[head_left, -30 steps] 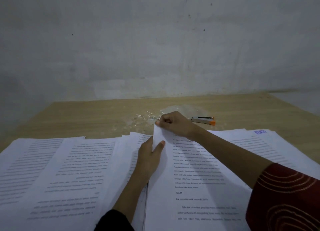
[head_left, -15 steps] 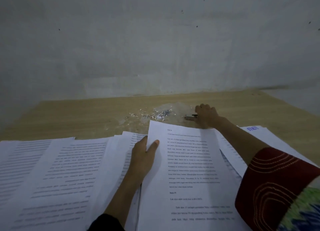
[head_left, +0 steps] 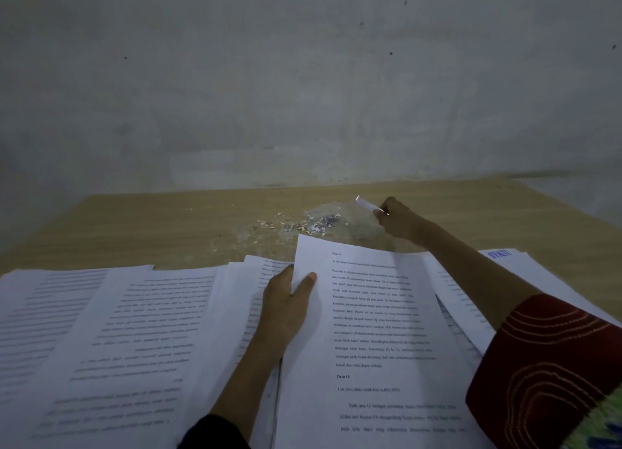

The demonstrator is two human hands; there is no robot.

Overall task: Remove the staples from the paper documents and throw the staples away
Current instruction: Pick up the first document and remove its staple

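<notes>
So the main change: 1 second ago the small white stapler (head_left: 366, 204) was just lying on the light wooden table (head_left: 134, 223), off to the right of the mess, while the right hand (head_left: 399, 222) was fiddling with the top corner of the page. Half a second ago that hand dropped onto the tool, and now it's got it curled up in the fingers and lifted off the table, white end poking up and to the left. The orange end is buried in the fist, so I can't see it. The page corner has been let go and the white printed paper document (head_left: 370, 314) lies flat again in the middle, with the left hand (head_left: 289, 300) pinching its left edge, thumb on top and fingers tucked under. It sits on the other white printed sheets (head_left: 101, 331) fanned out to both sides. The little heap of torn paper scraps and pulled staples (head_left: 303, 225) is on the table just past the document's top edge. My read: the fingers didn't get the staple out, so the tool comes in next. I honestly can't make out the staple itself, it's way too small.
</notes>
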